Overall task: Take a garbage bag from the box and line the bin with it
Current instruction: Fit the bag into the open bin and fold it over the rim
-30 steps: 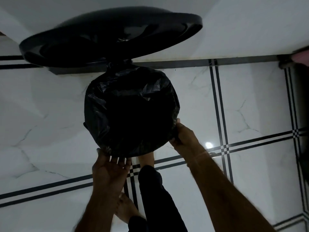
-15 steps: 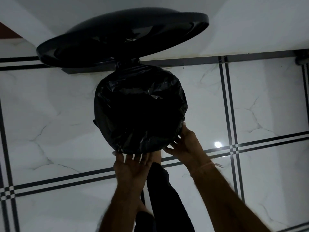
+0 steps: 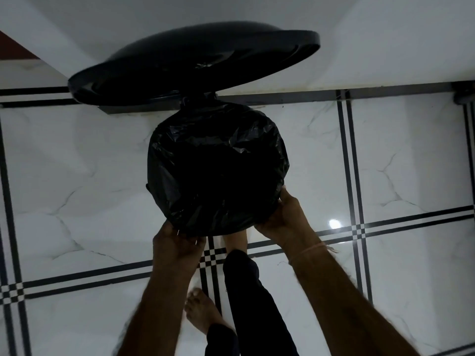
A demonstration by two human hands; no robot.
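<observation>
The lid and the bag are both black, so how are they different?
The lid looks smooth and hard; the bag is crinkly and soft-looking. The lid stands tipped up and open, with no hand on it; the bag is stretched over the bin's top, with the left hand and right hand at its near edge. Both are black and shiny.

**No readable text**

You will find no words, labels, brand marks, numbers or signs that can be read anywhere in this view.
</observation>
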